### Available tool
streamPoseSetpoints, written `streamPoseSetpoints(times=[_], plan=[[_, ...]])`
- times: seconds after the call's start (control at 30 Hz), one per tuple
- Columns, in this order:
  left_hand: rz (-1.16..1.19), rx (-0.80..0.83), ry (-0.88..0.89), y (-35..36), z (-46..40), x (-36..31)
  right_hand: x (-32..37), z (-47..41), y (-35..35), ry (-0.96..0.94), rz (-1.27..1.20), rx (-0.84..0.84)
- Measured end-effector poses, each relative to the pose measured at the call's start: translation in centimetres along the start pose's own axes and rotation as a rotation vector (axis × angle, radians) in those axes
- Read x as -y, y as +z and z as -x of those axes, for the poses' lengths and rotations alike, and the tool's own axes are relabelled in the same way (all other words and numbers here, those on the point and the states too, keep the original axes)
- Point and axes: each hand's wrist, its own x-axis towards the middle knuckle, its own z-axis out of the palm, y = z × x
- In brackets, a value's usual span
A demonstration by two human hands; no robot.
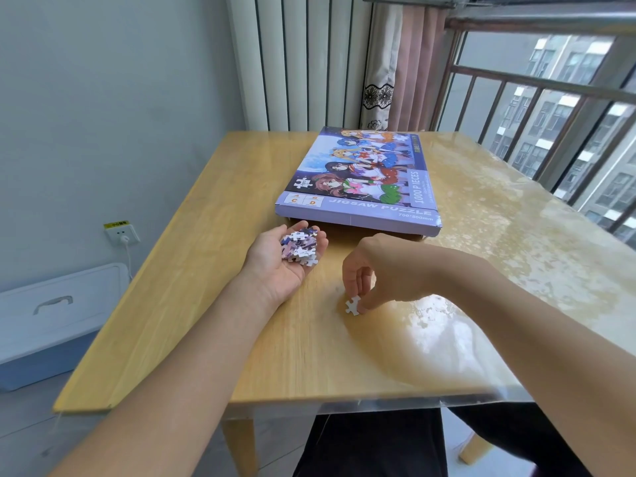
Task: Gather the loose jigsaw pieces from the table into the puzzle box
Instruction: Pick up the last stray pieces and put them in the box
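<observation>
White piece (pixel 352 305), one; box (pixel 358 182), one

I count one puzzle box (pixel 361 180), lying just beyond my fingertips. One single piece (pixel 352 305) sits pinched between my right fingers (pixel 354 284). One heap of pieces (pixel 300 245), too jumbled to number, rests on my left fingers (pixel 318 241).
</observation>
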Motion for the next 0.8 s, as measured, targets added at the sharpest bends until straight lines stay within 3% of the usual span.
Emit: streamPoseSetpoints(times=[0.33,0.47,0.6,0.67,0.8], plan=[[0.002,0.002,0.0,-0.1,-0.1,0.0,-1.0,0.1,0.3,-0.075,-0.151,-0.038],[0.003,0.016,-0.006,-0.2,-0.3,0.1,-1.0,-0.1,-0.1,-0.107,-0.615,-0.055],[-0.062,0.021,0.01,-0.5,-0.5,0.2,1.1,-2.8,-0.9,-0.034,-1.011,-0.323],[-0.061,0.024,0.011,-0.5,-0.4,0.2,1.9,-4.0,-1.1,0.03,-0.891,-0.452],[-0.006,0.001,0.001,-0.5,-0.2,0.2,0.2,-2.8,-2.0,0.05,-0.103,-0.618]])
